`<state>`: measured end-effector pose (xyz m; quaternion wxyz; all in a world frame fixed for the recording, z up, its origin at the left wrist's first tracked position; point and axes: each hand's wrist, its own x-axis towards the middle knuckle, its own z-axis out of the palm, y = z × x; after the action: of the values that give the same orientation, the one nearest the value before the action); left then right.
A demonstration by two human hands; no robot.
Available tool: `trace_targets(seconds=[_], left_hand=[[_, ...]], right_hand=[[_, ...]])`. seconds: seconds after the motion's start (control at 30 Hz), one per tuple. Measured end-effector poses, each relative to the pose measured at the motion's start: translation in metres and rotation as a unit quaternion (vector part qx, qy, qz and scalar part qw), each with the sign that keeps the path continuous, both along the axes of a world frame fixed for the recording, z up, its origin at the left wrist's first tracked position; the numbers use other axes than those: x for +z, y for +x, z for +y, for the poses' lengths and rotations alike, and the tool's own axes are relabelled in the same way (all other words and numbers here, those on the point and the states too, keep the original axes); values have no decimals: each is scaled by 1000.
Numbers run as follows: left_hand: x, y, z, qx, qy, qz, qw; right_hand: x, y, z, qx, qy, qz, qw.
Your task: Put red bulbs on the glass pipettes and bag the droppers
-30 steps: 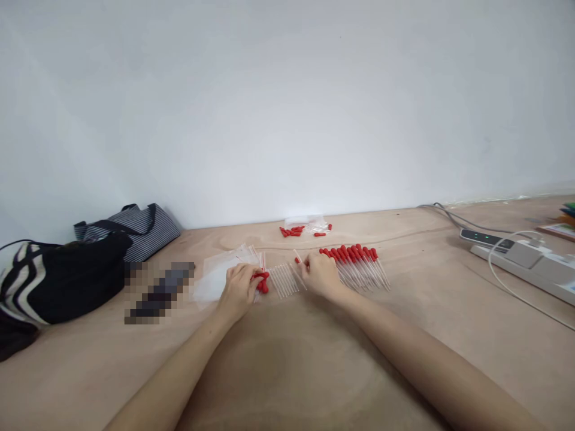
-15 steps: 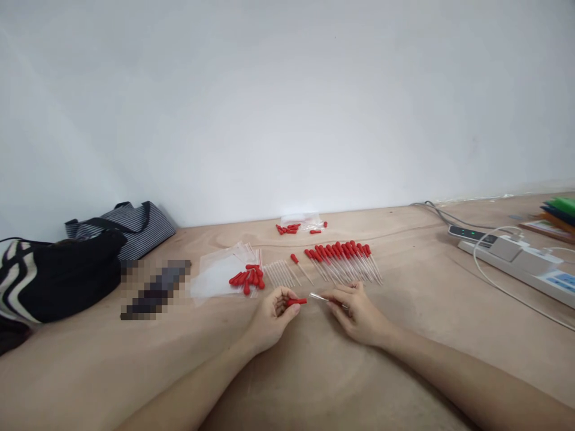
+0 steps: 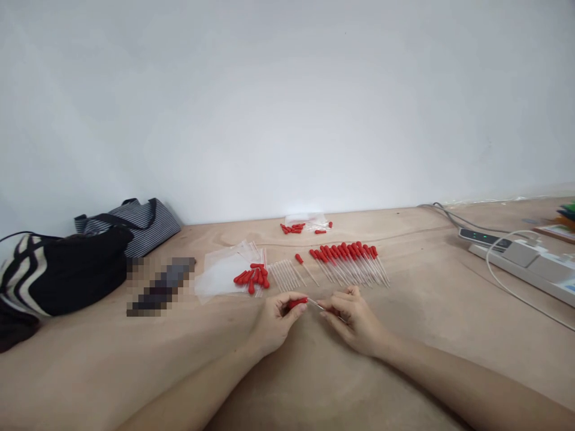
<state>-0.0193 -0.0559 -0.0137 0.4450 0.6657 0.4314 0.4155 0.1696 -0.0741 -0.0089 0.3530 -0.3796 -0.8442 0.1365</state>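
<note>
Over the wooden tabletop (image 3: 431, 299), frame lower centre, fingers of left hand (image 3: 275, 323) grip a red bulb (image 3: 297, 303), right hand (image 3: 357, 320) pinches a slender tube (image 3: 315, 304), presumably aligned so ends meet.

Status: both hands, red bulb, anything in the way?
Left hand pinching red bulb. Right hand gripping clear tube, end at bulb's mouth. No obstruction seen between hands.

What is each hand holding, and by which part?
The left hand holds a red bulb by its body; the right hand, a thin tube partway along.
</note>
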Motion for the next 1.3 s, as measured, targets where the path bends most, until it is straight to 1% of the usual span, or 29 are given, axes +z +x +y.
trace_targets(seconds=[0.1, 0.2, 0.3, 0.4, 0.5, 0.6, 0.7, 0.9, 1.17, 1.3], left_hand=[[-4, -2, 0, 5, 32, 38, 999], [-4, -4, -2, 5, 55, 69, 996], [0, -3, -5, 14, 75, 109, 991], [6, -2, -9, 29, 100, 145, 984], [9, 0, -11, 40, 141, 175, 974], [11, 1, -12, 44, 189, 200, 960], [9, 0, -12, 27, 205, 225, 952], [8, 0, -12, 13, 208, 249, 946], [10, 3, -13, 7, 196, 241, 950], [9, 1, -9, 4, 191, 239, 952]], right_hand=[[-1, -1, 1, -2, 12, -12, 1000], [-1, 0, 4, 4, 53, -38, 998], [-1, 1, 8, 10, 117, -70, 991], [-1, 1, 11, 2, 180, -90, 979], [-1, 0, 12, -18, 206, -94, 974], [-2, -2, 12, -34, 214, -93, 972], [-2, -5, 12, -36, 213, -85, 973], [-3, -9, 11, -33, 180, -79, 980], [-2, -9, 13, -20, 147, -110, 983], [0, -5, 16, 1, 139, -112, 984]])
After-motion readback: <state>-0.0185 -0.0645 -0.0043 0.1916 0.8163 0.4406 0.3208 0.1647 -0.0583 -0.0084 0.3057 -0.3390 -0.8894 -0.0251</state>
